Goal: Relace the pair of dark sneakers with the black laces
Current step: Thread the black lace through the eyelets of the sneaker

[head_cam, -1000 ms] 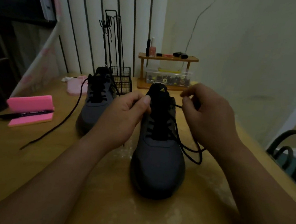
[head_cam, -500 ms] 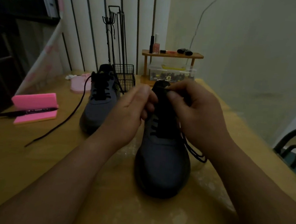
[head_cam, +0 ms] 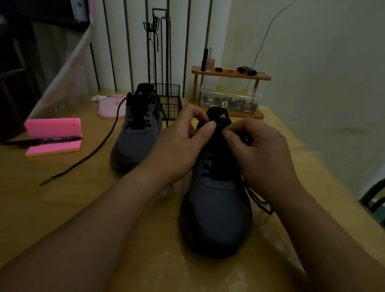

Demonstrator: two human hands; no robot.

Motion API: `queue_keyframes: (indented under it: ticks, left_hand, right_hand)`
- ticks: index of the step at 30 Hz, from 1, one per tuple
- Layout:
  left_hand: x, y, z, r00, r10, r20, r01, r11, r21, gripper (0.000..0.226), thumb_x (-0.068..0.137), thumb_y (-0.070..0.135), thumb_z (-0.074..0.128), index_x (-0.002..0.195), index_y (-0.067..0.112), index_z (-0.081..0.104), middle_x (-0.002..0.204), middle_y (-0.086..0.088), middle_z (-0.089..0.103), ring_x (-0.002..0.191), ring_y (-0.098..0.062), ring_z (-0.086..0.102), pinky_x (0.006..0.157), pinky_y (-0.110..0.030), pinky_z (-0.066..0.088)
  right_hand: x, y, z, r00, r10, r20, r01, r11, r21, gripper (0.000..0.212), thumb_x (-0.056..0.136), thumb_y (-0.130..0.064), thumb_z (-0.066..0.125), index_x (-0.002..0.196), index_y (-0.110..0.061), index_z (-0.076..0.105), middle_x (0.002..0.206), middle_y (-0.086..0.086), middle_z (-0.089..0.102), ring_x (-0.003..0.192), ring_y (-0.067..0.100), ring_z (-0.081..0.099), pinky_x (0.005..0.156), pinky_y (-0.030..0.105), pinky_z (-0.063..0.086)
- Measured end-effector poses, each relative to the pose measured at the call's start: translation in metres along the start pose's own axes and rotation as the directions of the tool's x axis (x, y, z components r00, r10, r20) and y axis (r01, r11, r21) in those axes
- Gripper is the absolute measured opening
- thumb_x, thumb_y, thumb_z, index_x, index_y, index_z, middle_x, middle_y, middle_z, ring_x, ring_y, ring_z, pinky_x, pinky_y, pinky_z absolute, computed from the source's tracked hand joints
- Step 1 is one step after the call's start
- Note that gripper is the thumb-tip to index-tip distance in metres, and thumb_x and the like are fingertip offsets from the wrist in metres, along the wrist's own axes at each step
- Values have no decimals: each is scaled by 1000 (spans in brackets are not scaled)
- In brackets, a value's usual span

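Note:
Two dark grey sneakers stand on the wooden table, toes toward me. The near sneaker [head_cam: 217,209] is in the middle, with a gold logo on its tongue. My left hand [head_cam: 180,144] and my right hand [head_cam: 256,154] meet over its upper eyelets, each with curled fingers pinching the black lace there. A loop of that black lace [head_cam: 260,201] hangs off the shoe's right side. The far sneaker [head_cam: 135,138] stands to the left, and its loose black lace [head_cam: 84,159] trails across the table toward the left front.
A pink foam block [head_cam: 52,127] with a black pen [head_cam: 43,141] lies at left. Behind the shoes are a pink dish [head_cam: 109,108], a black wire basket [head_cam: 169,103] and a wooden shelf [head_cam: 231,74] over a clear box. A dark chair [head_cam: 383,202] stands right.
My right hand has moved left to the top of the near sneaker, meeting my left hand at the upper eyelets. The view has shifted slightly.

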State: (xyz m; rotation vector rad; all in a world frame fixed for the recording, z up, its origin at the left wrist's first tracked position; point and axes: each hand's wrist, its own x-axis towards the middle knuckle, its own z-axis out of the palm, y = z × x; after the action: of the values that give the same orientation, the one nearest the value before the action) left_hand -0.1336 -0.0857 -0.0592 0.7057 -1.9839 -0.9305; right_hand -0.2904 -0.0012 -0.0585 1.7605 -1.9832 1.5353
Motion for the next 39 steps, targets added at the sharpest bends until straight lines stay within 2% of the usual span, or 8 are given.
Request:
queue_keyframes:
  ticks: [2,6,9,12,17,22,30,39]
  left_hand:
    - [5,-1,0,999,-35,-6,35,999,-22,9,104,43,56,107,37,51,91,-16,64,82,-34,67,69,-58,61]
    - [6,-5,-6,998,-69,6,70,993,-97,8,108,25,52,116,24,52,94,-9,69,77,-19,68,67,-36,60]
    - [4,-8,-9,997,-75,35,79,988,-136,13,109,21,51,122,22,53,98,-9,72,80,-16,69,68,-29,59]
    - [4,-9,-10,996,-76,41,82,984,-160,15,109,20,52,124,21,53,97,-10,72,79,-13,68,67,-26,58]
    - [3,-10,-11,997,-79,14,81,983,-164,17,108,20,55,125,16,53,94,-9,72,75,-14,69,67,-30,59]
    - [2,-12,-11,998,-66,17,67,988,-141,18,108,21,54,126,18,53,93,0,72,77,-13,70,67,-24,59]
    - [1,-10,-10,999,-49,13,50,990,-131,19,108,20,54,127,17,53,92,0,72,76,-11,69,64,-19,56]
    - [0,-7,-12,994,-109,18,111,980,-166,15,110,26,48,122,21,57,91,-5,70,79,-16,69,69,-27,58]
  right_hand:
    - [0,1,1,1000,10,23,-10,1000,-6,7,100,-26,68,101,-24,75,94,-15,68,89,1,63,73,24,55]
    - [0,2,2,999,4,35,-2,999,-39,6,100,-26,68,99,-26,74,93,-15,68,86,0,62,68,20,51]
    - [0,1,4,1000,16,27,-16,1000,-12,6,99,-26,68,98,-26,75,91,-16,68,85,-2,62,67,16,48]
    - [1,-3,4,1000,20,23,-22,998,60,8,100,-25,69,101,-22,77,93,-13,71,87,1,66,75,26,57]
    - [4,-8,6,998,17,54,-22,995,101,8,98,-25,70,100,-21,77,93,-8,73,89,8,69,79,42,60]
    - [5,-7,4,994,-32,101,43,994,-104,6,96,-27,69,98,-25,74,95,-8,67,89,11,63,79,43,58]
    - [5,-7,6,995,-33,94,40,996,-77,8,98,-27,69,98,-23,76,94,-7,68,87,10,63,78,40,57]
    - [7,-8,8,990,-83,112,99,985,-140,10,98,-28,69,102,-27,78,96,-8,67,89,11,61,81,40,54]
